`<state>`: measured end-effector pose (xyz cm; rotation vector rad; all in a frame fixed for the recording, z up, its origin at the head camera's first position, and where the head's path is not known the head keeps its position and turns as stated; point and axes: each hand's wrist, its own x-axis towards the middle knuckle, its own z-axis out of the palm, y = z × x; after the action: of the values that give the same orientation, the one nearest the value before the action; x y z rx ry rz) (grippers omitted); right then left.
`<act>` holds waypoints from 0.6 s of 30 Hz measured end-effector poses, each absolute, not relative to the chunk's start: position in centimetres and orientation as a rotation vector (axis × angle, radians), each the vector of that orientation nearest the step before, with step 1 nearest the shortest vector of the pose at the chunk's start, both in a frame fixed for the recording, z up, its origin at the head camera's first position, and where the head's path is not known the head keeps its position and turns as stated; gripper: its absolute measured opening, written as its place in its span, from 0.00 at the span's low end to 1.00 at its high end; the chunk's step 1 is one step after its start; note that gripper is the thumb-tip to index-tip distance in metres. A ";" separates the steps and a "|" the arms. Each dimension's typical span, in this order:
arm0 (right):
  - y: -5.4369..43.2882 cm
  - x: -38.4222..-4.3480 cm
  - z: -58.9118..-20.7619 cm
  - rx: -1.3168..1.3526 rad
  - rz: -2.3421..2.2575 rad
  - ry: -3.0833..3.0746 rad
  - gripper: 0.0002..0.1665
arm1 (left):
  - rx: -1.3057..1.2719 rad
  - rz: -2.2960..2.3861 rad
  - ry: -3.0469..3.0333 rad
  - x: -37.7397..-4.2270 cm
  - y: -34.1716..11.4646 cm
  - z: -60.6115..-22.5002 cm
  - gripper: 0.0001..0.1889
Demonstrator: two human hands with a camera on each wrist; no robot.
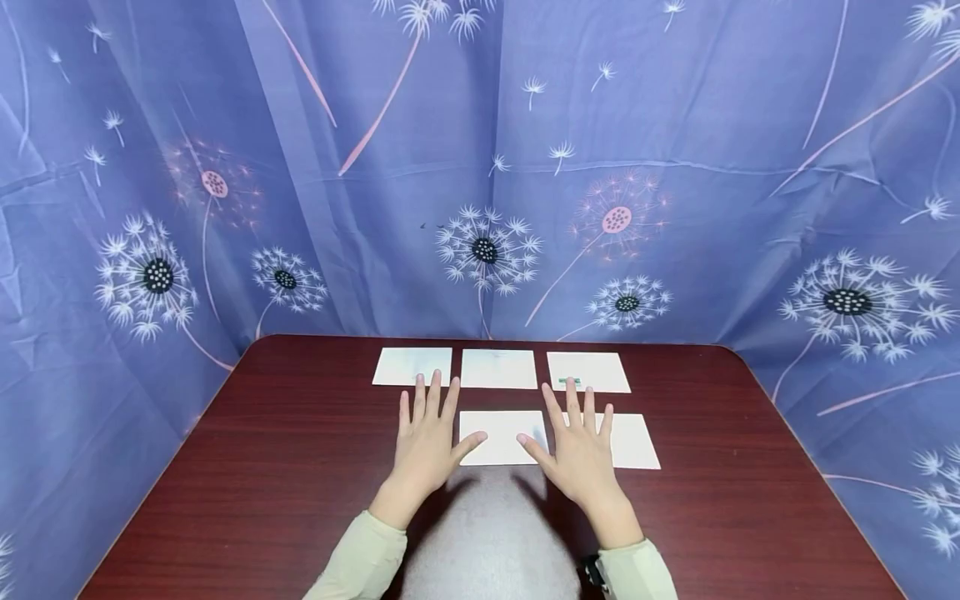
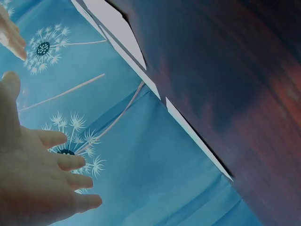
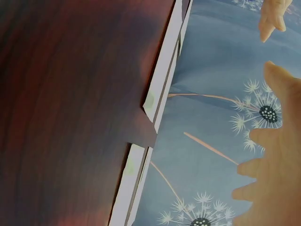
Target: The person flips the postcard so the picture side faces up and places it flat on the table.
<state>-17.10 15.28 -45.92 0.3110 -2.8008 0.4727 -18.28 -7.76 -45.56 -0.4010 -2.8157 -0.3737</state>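
Note:
My left hand [image 1: 423, 450] and right hand [image 1: 583, 458] are held above the table, fingers straight and spread, palms empty. Three white cards lie in a back row: a left one [image 1: 397, 365], a middle one [image 1: 498, 369] and a right one [image 1: 596, 371] with a small green mark. In front of them lie two more, a white card [image 1: 501, 437] between my thumbs and another white card [image 1: 634, 442] partly hidden by my right hand. The left wrist view shows my left hand [image 2: 42, 174] raised off the tabletop; in the right wrist view, my right hand [image 3: 277, 155] is too.
The dark red wooden table [image 1: 285, 467] has a bright glare at its near middle. A blue curtain [image 1: 360, 250] with dandelion prints hangs behind it and at both sides. A dark band [image 1: 595, 572] shows at my right sleeve cuff.

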 end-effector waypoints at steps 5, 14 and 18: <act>15.3 -17.1 -45.8 0.314 0.480 -2.794 0.51 | -0.409 -0.367 -2.787 -18.4 -7.7 -45.6 0.46; 15.2 -17.1 -45.5 0.331 0.479 -2.757 0.51 | -0.430 -0.427 -2.762 -18.3 -7.6 -45.3 0.45; 15.1 -17.1 -45.5 0.345 0.526 -2.731 0.50 | -0.452 -0.471 -2.724 -18.2 -7.5 -45.1 0.44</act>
<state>-17.09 15.14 -45.49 0.3447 -2.7307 0.5263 -18.17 -7.51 -45.09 -0.4524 -2.7243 -0.4708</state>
